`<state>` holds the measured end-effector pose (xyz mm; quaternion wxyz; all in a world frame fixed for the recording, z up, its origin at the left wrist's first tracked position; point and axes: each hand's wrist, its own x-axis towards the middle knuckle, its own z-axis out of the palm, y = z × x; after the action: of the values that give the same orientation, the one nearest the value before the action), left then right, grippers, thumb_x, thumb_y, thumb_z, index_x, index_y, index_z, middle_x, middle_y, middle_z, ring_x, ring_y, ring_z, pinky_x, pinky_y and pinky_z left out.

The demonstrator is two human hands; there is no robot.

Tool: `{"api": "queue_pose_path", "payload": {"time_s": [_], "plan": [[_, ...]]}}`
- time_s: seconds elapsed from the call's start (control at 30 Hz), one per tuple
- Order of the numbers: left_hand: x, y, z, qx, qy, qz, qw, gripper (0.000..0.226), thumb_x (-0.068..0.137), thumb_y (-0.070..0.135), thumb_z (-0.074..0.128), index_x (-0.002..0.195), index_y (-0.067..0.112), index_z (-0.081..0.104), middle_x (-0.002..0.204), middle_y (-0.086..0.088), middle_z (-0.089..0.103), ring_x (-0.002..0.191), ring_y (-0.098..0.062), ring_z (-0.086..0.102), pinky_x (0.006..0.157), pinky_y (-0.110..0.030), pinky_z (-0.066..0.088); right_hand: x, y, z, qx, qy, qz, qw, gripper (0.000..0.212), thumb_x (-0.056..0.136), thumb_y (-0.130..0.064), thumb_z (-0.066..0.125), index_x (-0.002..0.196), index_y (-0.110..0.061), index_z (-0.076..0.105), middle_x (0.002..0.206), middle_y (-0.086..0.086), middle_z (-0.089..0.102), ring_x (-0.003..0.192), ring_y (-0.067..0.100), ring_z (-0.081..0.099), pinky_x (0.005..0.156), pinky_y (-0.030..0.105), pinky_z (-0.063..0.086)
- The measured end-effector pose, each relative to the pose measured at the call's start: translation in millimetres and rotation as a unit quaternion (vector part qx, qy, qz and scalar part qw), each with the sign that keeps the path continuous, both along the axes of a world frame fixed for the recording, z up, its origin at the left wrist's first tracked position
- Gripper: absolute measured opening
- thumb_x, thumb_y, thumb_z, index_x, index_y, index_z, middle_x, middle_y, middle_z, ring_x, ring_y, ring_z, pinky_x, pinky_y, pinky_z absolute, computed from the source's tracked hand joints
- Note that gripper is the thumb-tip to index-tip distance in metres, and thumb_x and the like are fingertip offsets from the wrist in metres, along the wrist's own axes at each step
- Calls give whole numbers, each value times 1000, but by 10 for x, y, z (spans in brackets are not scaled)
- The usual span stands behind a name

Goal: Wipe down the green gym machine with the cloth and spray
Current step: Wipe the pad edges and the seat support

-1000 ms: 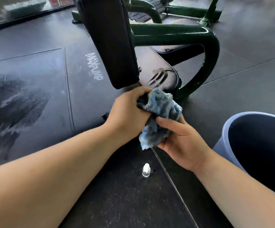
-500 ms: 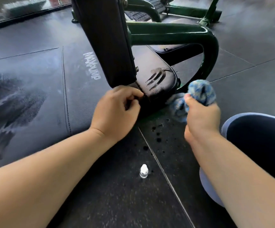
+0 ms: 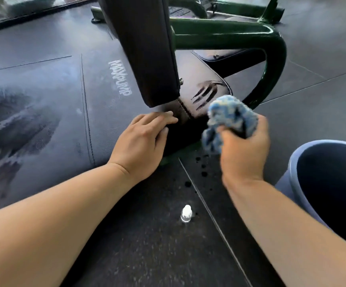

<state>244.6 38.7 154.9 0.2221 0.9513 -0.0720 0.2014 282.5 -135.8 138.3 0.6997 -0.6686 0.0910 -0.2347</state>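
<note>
Here, the left hand (image 3: 143, 139) lies flat, fingers relaxed and straight, on the black vinyl pad (image 3: 106, 125) of the dark green steel-framed gym machine (image 3: 219, 36), while the right hand (image 3: 244, 150) clenches a crumpled blue-and-white terry cloth (image 3: 230, 117) just right of those fingertips, with the small clear spray bottle (image 3: 186, 214) standing between the 2 forearms.

"MAXPUMP" on the black pad (image 3: 97, 96)

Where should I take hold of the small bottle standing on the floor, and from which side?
Probably pinch the small bottle round its clear body, under the white cap, coming from above: it stands upright and narrow, with nothing touching its sides.
</note>
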Motion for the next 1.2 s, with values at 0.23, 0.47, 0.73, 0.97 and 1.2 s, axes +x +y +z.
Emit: {"api": "queue_pose_path", "payload": {"time_s": [0.23,0.47,0.73,0.97,1.2], "plan": [[-20,33,13,-11,15,-5,1000,34,97,14,43,123,21,63,132,7,58,120,-19,50,101,-15,29,-216,310,-180,8,48,84,995,18,80,-8,67,87,-25,70,81,-8,70,80,6,63,76,29,54],[-84,123,62,-4,52,-27,998,39,100,11,42,132,27,56,141,16,49,128,-9,41,99,-1,16,104,-80,-28,-108,-9,-5,994,45,68,-17,66,99,-49,56,99,-1,62,89,19,62,84,42,53],[-70,87,-17,-20,8,-20,1000,39,97,7,45,128,24,60,136,11,54,123,-14,48,101,-6,22,-214,197,-364,-191,3,112,975,17,74,-7,61,89,-15,67,85,1,65,78,8,57,75,25,44],[-127,103,-56,52,2,-50,997,56,87,37,50,142,30,43,146,8,44,132,-16,39,110,-19,23,-113,47,-21,71,103,104,987,16,79,-5,53,73,-20,55,58,-7,50,57,9,45,59,30,37],[-68,-177,-42,182,-33,-190,964,76,69,39,68,140,30,43,135,6,55,119,-22,53,104,-36,38,-384,1,170,207,183,391,878,35,82,13,38,112,0,50,86,21,59,74,33,64,60,45,56]]}}
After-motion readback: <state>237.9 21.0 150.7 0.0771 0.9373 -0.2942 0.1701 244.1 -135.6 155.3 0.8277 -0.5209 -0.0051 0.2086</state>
